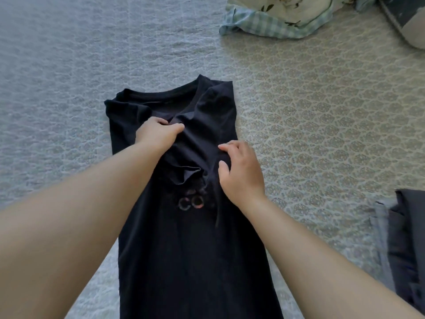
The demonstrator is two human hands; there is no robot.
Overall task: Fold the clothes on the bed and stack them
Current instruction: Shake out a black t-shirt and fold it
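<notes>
Bare bedspread (69,65) left; folded pile (402,245) right.

The bed (322,111) carries a black shirt (184,249) under the fingers (224,147), checked cloth (264,26) beyond, folded clothes (402,238) right.
</notes>
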